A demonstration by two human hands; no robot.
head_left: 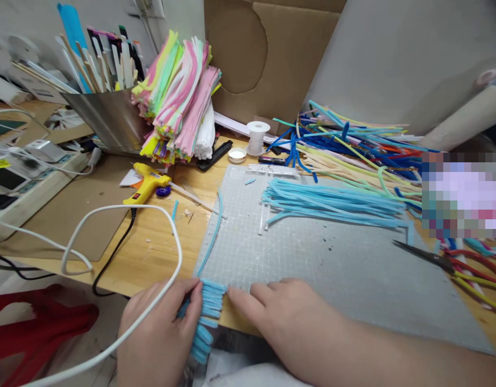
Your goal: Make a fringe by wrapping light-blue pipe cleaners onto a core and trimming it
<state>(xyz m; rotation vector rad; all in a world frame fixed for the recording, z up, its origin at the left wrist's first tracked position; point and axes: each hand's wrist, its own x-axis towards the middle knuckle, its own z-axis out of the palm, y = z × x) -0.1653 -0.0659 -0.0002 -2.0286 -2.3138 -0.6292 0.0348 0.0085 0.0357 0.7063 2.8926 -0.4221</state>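
Note:
A row of light-blue pipe cleaners (pixel 212 298), folded back and forth side by side, sits at the table's front edge. My left hand (pixel 161 328) is closed on its left side, thumb and index finger pinching it. Lower loops of the same piece hang below the thumb. One loose blue strand (pixel 211 242) runs up from the pinch onto the cutting mat (pixel 296 258). My right hand (pixel 286 317) comes from the right, its index fingertip at the right corner of the folded row. The right thumb is hidden underneath.
Straight blue pipe cleaners (pixel 332 201) lie on the mat. Scissors (pixel 429 258) rest at its right side. A yellow glue gun (pixel 145 185) stands left, with a white cable (pixel 179 252) looping before my left hand. Behind are a metal bin (pixel 111 121) and colourful pipe-cleaner bundles (pixel 183 102).

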